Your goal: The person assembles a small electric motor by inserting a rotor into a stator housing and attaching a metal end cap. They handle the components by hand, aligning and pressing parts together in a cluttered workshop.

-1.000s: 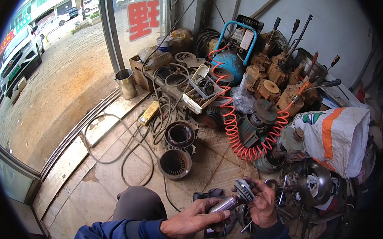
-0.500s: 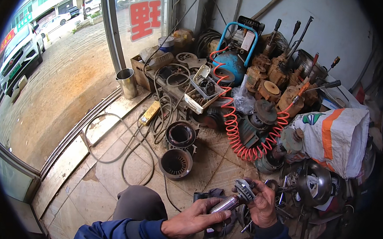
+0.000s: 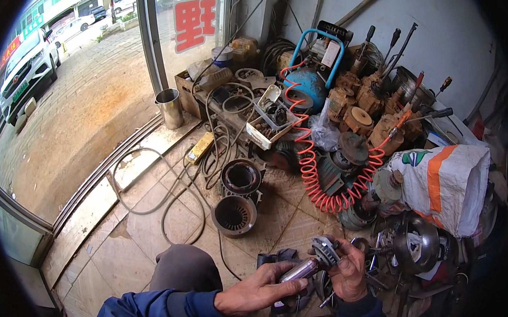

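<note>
My left hand (image 3: pixel 258 291) is closed around a shiny metal cylinder (image 3: pixel 301 270), its thumb lying along the near side. A grey toothed metal wheel (image 3: pixel 325 252) sits at the cylinder's far end. My right hand (image 3: pixel 348 272) grips this wheel from the right, fingers curled over its rim. Whether wheel and cylinder are one piece or two pressed together, I cannot tell. Below both hands lie dark tools and a cloth (image 3: pixel 286 256), partly hidden by my fingers.
Two round motor housings (image 3: pixel 233 216) stand on the tiles ahead. A red coiled air hose (image 3: pixel 320 203) runs from a blue compressor (image 3: pixel 304 86). Cables (image 3: pixel 175 180) loop at left. To the right are a metal bowl (image 3: pixel 416 241), loose tools and a white sack (image 3: pixel 436 185).
The view has shifted very slightly. Both hands keep the same grip on the cylinder and the toothed wheel.
</note>
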`<state>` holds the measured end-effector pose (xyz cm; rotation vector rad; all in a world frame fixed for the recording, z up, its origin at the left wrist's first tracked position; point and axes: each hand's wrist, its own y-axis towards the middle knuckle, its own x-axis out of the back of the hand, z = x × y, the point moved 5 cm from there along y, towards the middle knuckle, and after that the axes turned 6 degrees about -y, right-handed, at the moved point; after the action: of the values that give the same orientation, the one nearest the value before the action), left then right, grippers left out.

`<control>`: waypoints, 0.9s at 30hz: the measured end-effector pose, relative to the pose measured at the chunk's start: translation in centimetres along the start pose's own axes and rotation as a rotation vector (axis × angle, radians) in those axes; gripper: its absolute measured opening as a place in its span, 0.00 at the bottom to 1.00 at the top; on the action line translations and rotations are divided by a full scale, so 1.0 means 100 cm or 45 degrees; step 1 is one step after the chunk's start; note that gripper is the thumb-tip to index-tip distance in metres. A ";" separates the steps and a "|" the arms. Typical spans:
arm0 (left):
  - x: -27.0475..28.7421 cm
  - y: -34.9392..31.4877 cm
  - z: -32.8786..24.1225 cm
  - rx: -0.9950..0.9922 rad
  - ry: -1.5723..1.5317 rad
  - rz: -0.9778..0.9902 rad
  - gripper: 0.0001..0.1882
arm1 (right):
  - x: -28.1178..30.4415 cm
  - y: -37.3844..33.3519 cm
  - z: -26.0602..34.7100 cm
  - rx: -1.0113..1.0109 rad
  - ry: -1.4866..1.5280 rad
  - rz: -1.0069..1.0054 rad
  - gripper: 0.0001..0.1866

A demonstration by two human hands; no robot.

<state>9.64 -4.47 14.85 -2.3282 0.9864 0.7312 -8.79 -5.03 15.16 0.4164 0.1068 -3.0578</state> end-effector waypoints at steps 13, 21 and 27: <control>0.000 0.000 -0.008 0.116 0.100 -0.079 0.31 | 0.004 0.002 -0.002 -0.058 -0.089 0.028 0.49; 0.009 -0.001 -0.004 0.049 0.294 -0.146 0.28 | -0.001 0.002 0.002 -0.034 -0.074 0.019 0.49; 0.002 -0.001 -0.006 0.015 0.347 -0.172 0.26 | -0.001 -0.001 0.004 -0.067 -0.059 0.042 0.49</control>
<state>10.02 -4.87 15.17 -2.5004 0.9301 0.3604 -8.81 -4.99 15.60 0.3405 0.1765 -3.0223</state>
